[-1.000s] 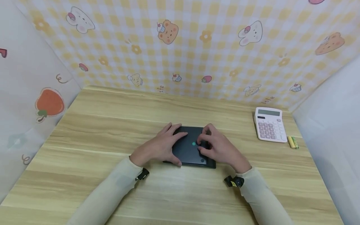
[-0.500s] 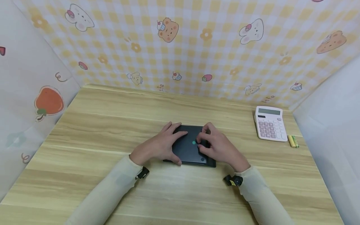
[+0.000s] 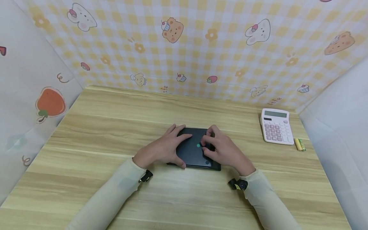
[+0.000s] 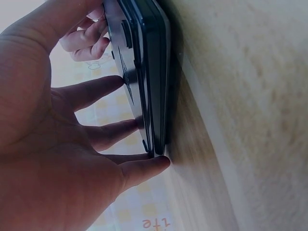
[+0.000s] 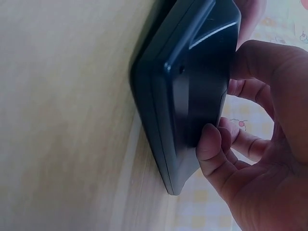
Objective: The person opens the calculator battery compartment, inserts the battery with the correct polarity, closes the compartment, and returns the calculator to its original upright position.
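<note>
A flat black calculator (image 3: 191, 153), underside up, lies on the table, with small round feet and a green dot on it. My left hand (image 3: 166, 148) spans its left part, thumb at the near edge and fingertips on the top and far edge. In the left wrist view, the fingers (image 4: 103, 91) reach down onto the back. My right hand (image 3: 222, 148) is bent over the right part, thumb and curled forefinger down on the back. The right wrist view shows the thumb (image 5: 210, 142) against the black casing (image 5: 207, 86); what lies between the fingertips is hidden.
A white and pink calculator (image 3: 277, 126) stands at the back right. Beside it lie small yellow and green batteries (image 3: 300, 144). A checked, patterned cloth wall (image 3: 195, 57) closes off the far edge of the wooden table (image 3: 115, 111), with pale walls at both sides.
</note>
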A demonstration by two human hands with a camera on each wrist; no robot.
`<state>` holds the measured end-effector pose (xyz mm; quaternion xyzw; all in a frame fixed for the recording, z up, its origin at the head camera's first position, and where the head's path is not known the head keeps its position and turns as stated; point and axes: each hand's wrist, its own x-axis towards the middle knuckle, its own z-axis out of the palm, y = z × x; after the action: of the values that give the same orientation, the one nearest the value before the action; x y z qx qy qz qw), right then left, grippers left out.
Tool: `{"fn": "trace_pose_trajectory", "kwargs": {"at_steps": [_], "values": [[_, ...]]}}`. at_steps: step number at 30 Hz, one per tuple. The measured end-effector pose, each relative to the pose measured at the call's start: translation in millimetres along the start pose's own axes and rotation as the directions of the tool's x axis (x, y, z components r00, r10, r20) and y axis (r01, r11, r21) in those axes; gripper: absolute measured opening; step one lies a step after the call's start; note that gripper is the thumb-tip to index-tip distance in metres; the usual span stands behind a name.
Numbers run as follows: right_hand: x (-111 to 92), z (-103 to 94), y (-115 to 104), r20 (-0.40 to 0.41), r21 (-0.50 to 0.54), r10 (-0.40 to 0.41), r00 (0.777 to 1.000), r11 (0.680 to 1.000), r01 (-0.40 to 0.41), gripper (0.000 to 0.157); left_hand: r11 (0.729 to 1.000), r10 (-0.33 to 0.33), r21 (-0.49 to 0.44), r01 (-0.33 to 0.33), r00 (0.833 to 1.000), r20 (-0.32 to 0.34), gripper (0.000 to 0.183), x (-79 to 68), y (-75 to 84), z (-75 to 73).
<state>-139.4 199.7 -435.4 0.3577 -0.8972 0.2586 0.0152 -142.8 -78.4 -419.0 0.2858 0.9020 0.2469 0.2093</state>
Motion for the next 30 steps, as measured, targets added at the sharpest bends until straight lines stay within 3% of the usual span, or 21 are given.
{"fn": "trace_pose_trajectory", "kwargs": {"at_steps": [6, 30], "values": [[0.2, 0.5, 0.5, -0.011, -0.004, -0.022, 1.0, 1.0, 0.022, 0.011, 1.0, 0.004, 0.006, -0.004, 1.0, -0.001, 0.112, 0.6, -0.4, 0.4], [-0.2, -3.9, -1.1, 0.04, 0.019, 0.019, 0.999, 1.0, -0.02, 0.008, 1.0, -0.014, -0.016, 0.014, 1.0, 0.018, 0.111, 0.6, 0.5, -0.7]]}}
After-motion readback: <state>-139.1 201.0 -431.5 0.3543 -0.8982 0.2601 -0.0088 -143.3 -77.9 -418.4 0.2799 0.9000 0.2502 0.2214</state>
